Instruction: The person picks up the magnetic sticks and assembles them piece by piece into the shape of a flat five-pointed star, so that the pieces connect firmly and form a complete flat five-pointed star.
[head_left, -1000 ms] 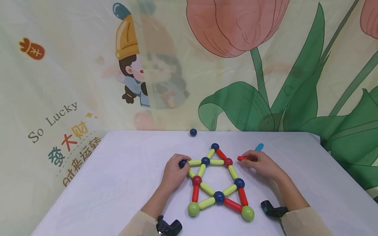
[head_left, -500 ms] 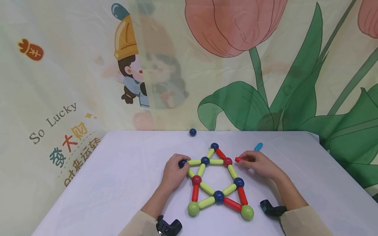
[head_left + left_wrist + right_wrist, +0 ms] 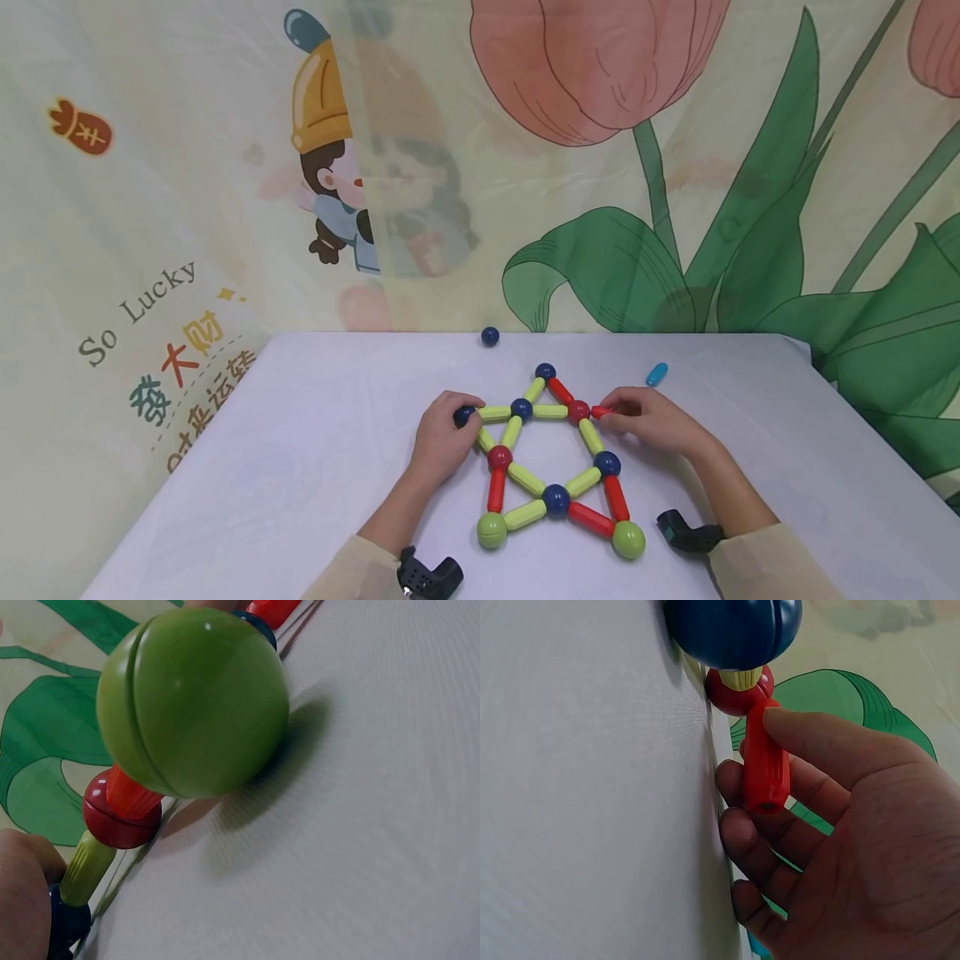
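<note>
A flat frame of magnetic rods and balls lies on the white table, yellow-green and red rods joined by blue, red and green balls. My left hand (image 3: 444, 437) grips the blue ball (image 3: 462, 416) at its left corner. Between thumb and fingers, my right hand (image 3: 654, 419) pinches a red magnetic rod (image 3: 766, 761). That rod's far end is right at the red ball (image 3: 578, 412) on the frame's upper right. In the left wrist view a green ball (image 3: 195, 705) looms large in front. A blue ball (image 3: 733, 630) fills the top of the right wrist view.
Beyond the right hand lies a loose blue rod (image 3: 657, 374). A single dark blue ball (image 3: 491, 337) sits at the table's back edge. Behind the table (image 3: 247, 467) hangs a printed cloth (image 3: 600, 250) with tulips. Both wrists wear black camera mounts.
My right hand has moved left, bringing the red rod from a gap to the red ball's side. The blue rod now shows whole. The left hand stays where it was.
</note>
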`<state>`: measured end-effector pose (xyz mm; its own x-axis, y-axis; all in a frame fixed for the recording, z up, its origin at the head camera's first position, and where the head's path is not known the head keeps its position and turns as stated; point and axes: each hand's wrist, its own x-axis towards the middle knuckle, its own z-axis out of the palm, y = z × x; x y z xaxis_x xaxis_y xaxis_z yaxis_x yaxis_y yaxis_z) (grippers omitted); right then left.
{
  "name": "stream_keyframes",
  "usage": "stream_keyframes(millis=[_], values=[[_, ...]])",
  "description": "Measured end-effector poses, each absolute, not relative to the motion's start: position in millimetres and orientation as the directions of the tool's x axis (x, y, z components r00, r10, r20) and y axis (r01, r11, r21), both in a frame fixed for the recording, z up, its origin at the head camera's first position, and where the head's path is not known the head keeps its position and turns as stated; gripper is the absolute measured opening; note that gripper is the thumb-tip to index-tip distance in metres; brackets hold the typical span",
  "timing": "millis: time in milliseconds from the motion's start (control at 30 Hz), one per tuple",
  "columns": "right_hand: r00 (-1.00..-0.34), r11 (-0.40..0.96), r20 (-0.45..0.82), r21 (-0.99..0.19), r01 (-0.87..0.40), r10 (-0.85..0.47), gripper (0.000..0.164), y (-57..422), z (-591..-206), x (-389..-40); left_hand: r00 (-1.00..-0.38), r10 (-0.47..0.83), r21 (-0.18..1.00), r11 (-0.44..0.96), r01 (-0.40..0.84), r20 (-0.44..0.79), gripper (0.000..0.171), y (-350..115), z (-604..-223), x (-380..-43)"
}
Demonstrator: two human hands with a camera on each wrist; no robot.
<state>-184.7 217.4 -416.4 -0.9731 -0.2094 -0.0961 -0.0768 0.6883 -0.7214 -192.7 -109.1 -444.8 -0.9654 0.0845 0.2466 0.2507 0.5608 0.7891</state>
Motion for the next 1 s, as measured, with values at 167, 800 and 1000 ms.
stream_keyframes(millis=[167,800,1000], values=[[-0.973,0.692,-0.103,-0.718,-0.070,-0.205,0.027,217.0,-415.7,-183.8,-0.965,0.083,0.789,0.560,0.253,0.250,0.021,-108.8,-443.8,-192.2],[-0.982,0.697,-0.062,-0.713,-0.081,-0.179,0.029,221.2,-413.2,-184.1,-0.966,0.087,0.789,0.562,0.249,0.243,0.021,-109.2,-441.7,-191.5],[-0.991,0.691,-0.019,-0.719,-0.076,-0.129,0.030,225.0,-414.2,-185.3,-0.967,0.087,0.788,0.564,0.248,0.241,0.021,-109.4,-442.1,-191.6]])
